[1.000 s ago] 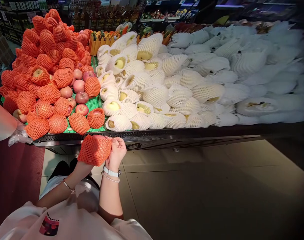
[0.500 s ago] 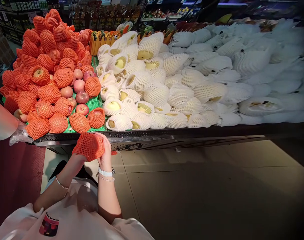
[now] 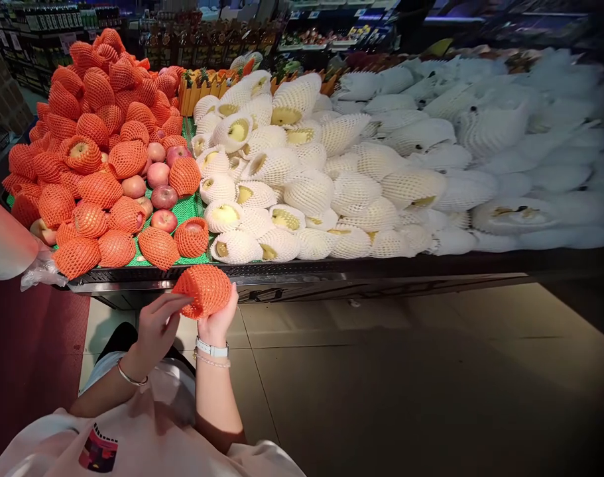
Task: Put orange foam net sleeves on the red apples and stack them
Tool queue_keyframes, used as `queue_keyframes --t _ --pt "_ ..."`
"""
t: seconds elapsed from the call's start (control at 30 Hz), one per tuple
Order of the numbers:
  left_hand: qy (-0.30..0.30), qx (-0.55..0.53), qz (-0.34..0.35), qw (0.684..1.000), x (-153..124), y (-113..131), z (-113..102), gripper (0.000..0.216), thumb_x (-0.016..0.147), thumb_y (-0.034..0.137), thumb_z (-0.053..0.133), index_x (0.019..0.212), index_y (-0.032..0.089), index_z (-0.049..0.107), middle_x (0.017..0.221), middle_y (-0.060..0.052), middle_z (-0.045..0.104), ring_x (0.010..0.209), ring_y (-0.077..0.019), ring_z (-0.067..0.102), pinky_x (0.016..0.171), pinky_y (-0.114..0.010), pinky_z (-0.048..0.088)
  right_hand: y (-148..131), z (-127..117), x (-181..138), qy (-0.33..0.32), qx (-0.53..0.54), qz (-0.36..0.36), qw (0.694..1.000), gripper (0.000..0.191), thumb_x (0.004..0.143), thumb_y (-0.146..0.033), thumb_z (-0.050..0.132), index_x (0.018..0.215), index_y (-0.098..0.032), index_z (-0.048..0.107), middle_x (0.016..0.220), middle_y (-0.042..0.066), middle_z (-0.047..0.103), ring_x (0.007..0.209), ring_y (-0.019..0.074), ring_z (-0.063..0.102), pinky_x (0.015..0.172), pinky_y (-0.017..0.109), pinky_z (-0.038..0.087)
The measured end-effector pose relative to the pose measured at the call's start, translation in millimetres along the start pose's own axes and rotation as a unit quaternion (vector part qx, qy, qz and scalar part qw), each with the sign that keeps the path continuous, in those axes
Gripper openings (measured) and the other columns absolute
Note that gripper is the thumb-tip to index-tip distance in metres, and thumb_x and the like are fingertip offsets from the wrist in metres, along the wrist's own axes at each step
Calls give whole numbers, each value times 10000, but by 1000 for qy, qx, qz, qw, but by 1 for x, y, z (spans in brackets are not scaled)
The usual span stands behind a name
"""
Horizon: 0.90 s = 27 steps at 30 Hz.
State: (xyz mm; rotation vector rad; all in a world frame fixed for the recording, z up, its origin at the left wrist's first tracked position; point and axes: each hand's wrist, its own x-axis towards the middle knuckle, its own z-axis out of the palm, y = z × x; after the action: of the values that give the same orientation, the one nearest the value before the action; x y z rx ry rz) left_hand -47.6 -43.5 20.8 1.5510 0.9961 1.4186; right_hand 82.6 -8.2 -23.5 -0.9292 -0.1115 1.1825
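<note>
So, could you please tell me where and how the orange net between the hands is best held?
I'd cup the orange net by its rounded right side, from below and the right, where the right hand supports its bulge; the thinner rim by the left hand looks loose and would probably give.

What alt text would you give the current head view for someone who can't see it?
A person's right hand holds an orange foam net, its contents hidden, while the left hand is at its left edge, in front of a fruit stand. On the stand, orange-netted fruit and bare apples lie at left, beside white-netted fruit.
</note>
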Motion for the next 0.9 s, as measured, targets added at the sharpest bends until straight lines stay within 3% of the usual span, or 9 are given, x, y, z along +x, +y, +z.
queue_keyframes --t 0.07,0.13,0.17,0.23,0.3,0.4,0.63,0.77,0.9 --pt "105 17 40 994 -3 -7 2 182 859 240 629 1010 278 723 989 -55 661 938 -191 628 897 -337 510 -3 0 -3 -12 -11 -19 1000 442 820 -633 491 1003 -255 632 1029 7 719 940 204 672 906 418 519" --pt "158 -29 -19 987 -2 -13 6 366 809 343 708 1164 275 647 1172 -75 608 1108 -222 580 991 -374 470 -4 1 -6 -19 -21 -35 999 409 836 -611 484 1008 -268 626 1061 -2 708 966 200 663 914 415 515" --pt "143 -84 -81 983 -1 -15 9 492 800 433 708 1248 270 588 1279 -94 563 1199 -247 540 1026 -399 451 -4 3 -8 -18 -25 -45 999 391 839 -596 489 1006 -270 625 1065 -4 703 973 197 659 917 411 512" --pt "54 -215 -206 953 2 -19 14 654 797 602 641 1339 264 505 1417 -113 488 1318 -286 467 1073 -430 418 -4 8 -13 1 -35 -78 996 344 832 -547 524 988 -260 634 1039 -3 699 962 189 651 916 393 507" --pt "-6 -295 -270 916 2 -22 19 713 770 658 632 1352 270 493 1463 -96 470 1377 -292 416 1130 -425 362 -3 15 -19 23 -51 -126 990 296 806 -485 580 948 -237 657 972 7 698 914 182 643 893 367 507" --pt "-7 -311 -278 909 0 -25 22 723 728 549 742 1350 280 489 1468 -69 476 1407 -281 380 1184 -407 286 -4 22 -27 17 -101 -190 976 264 787 -437 629 886 -201 693 937 39 690 879 187 629 863 353 504" --pt "14 -319 -263 911 -4 -23 20 903 617 479 846 1394 268 438 1436 -111 494 1356 -328 435 1134 -469 356 -10 25 -34 -43 -182 -266 946 240 833 -399 618 743 -184 676 979 76 667 937 215 611 886 390 481" --pt "-20 -395 -294 870 -4 -24 16 879 609 662 774 1346 264 508 1469 -109 475 1384 -350 400 1105 -474 398 -14 30 -34 -9 -186 -294 937 251 820 -411 638 703 -189 622 872 49 651 841 184 601 818 353 489" --pt "19 -427 -323 844 -1 -28 13 858 603 807 657 1246 242 591 1404 -100 546 1387 -355 400 1085 -469 428 -15 40 -29 26 -196 -299 933 285 800 -464 646 727 -192 605 754 22 634 721 161 581 715 310 486"
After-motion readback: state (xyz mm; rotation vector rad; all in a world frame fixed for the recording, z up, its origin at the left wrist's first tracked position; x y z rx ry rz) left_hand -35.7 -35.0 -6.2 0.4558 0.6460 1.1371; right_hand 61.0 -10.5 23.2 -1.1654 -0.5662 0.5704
